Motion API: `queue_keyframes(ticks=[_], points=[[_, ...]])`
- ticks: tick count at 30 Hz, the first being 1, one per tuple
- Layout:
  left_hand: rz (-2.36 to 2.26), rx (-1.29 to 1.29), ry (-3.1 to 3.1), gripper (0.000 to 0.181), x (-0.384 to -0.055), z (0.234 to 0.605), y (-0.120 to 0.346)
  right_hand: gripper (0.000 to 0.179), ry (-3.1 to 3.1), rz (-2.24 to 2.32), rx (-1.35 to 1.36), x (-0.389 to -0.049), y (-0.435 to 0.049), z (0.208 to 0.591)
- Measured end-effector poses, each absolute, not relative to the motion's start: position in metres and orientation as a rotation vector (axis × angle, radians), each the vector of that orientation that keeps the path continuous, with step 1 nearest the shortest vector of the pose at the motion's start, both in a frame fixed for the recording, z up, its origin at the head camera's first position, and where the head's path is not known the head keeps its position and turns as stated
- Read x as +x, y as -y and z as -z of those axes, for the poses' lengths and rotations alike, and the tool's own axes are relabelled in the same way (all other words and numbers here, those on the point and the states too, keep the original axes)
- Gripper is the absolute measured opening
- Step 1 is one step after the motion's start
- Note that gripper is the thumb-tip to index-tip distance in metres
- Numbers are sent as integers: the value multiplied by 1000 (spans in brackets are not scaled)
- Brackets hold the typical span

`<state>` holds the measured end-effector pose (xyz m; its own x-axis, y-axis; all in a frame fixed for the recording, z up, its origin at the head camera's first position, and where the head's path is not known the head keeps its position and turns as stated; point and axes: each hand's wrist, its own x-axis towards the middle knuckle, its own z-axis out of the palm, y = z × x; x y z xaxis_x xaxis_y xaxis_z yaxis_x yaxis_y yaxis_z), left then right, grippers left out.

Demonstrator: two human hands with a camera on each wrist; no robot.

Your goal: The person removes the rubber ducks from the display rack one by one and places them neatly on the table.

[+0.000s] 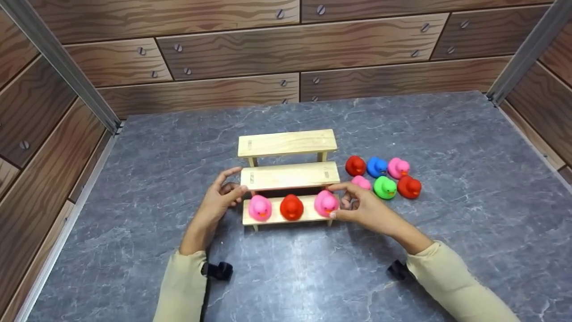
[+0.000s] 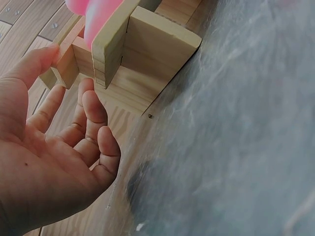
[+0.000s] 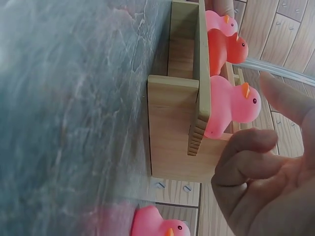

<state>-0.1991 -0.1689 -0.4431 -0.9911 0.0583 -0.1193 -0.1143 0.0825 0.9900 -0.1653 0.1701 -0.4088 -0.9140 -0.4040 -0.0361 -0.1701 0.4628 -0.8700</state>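
A light wooden three-step stand (image 1: 290, 176) is in the middle of the head view. On its lowest step sit a pink rubber duck (image 1: 260, 208) at the left, a red rubber duck (image 1: 292, 207) in the middle and another pink rubber duck (image 1: 325, 203) at the right. My left hand (image 1: 217, 197) is at the left end of the middle step, thumb and forefinger spread at its edge. Around the right-hand pink duck, my right hand (image 1: 364, 207) has thumb and forefinger apart; the right wrist view shows a gap between the thumb and that duck (image 3: 229, 105).
Right of the stand, several ducks are grouped on the grey marbled table (image 1: 147, 201): red (image 1: 355, 166), blue (image 1: 377, 167), pink (image 1: 398, 167), green (image 1: 385, 187), a second red (image 1: 409, 187) and a partly hidden pink (image 1: 361, 182). Wood-patterned walls (image 1: 232, 51) enclose it.
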Motion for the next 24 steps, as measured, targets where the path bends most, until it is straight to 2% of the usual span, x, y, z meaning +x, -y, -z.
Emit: queue_keyframes(ticks=[24], points=[[-2054,-26,-2207,54,-199,444,170,50,-2504,1417,-499,-163,-166,413]])
